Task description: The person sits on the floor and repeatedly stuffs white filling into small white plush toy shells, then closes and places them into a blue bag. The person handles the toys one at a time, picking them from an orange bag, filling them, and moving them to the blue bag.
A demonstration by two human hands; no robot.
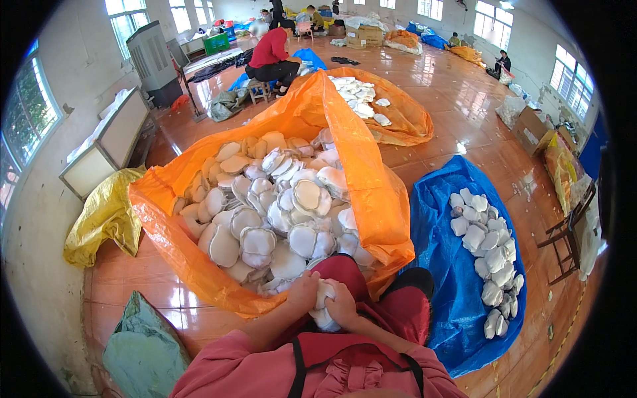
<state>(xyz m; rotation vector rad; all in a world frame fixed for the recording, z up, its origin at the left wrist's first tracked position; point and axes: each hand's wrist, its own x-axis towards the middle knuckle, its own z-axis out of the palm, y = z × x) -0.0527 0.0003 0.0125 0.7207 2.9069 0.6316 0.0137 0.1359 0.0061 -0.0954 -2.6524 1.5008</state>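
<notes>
Glossy reddish tiles cover the floor (458, 119) of a wide hall, with pale, scuffed walls (40, 259) and barred windows (561, 73) around it. Largest among the things near the wearer is an open orange woven-plastic sack (358, 179), its sides standing up around a deep heap of white oval pads (288, 199), some with grey fuzzy edges. Just beside it on the right, a blue woven-plastic sheet (434, 265) lies spread, bearing overlapping stacks of similar pads (494, 255). Beyond the near sack, a second orange sheet (405, 129) carries more white pieces (358, 96). Farther back, a co-worker in a red top (271, 52) sits bent forward on a low stool (257, 89), to the right of a tall grey air cooler (151, 56). Along the left side slump a crumpled yellow sack (106, 215) and, nearer, a green one (142, 348).

Smallest is the work above the lap, at the near sack's edge: the left hand (303, 292) and the right hand (342, 306) close from either side on a small bundle of white pads (324, 313). Fingers are curled around it; how many pads it contains cannot be told.
</notes>
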